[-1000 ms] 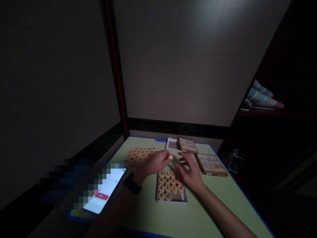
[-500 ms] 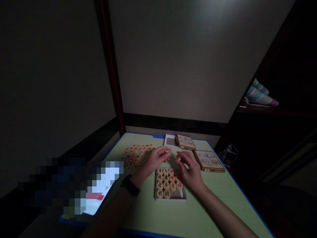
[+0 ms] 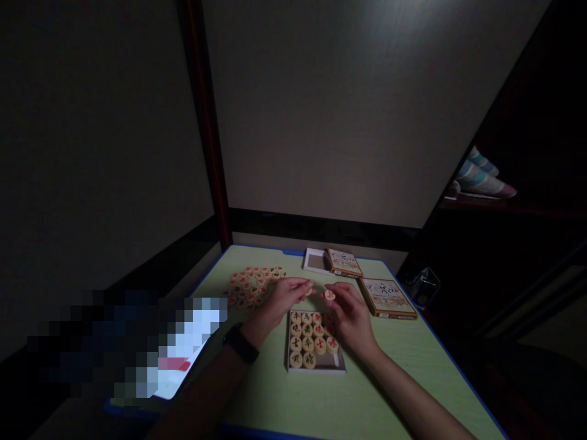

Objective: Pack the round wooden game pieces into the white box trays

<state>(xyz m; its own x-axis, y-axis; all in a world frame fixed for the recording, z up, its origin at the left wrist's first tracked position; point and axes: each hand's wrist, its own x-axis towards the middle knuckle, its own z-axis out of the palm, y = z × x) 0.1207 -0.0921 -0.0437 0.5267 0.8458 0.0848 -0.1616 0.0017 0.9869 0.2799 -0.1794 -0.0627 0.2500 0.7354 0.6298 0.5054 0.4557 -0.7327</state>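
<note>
Between the thumb and fingertips of my right hand is a round xiangqi piece with a red character facing up. My left hand pinches another pale xiangqi piece, mostly covered by the fingers. Both hands hover close together above the far side of a shallow white box tray. Stacked pieces with black and red characters fill rows in that tray, and a gap shows at its near right corner. My right hand hides part of the tray's right side.
Loose xiangqi pieces lie in a spread at the table's far left. Toward the back are an open white box tray and a printed box lid. Another printed lid lies right. A lit, blurred screen stands at the left edge.
The right-hand piece has turned so its red character shows. My left fingers have shifted slightly, and more of the piece in them is visible. The pieces in the tray look the same.
</note>
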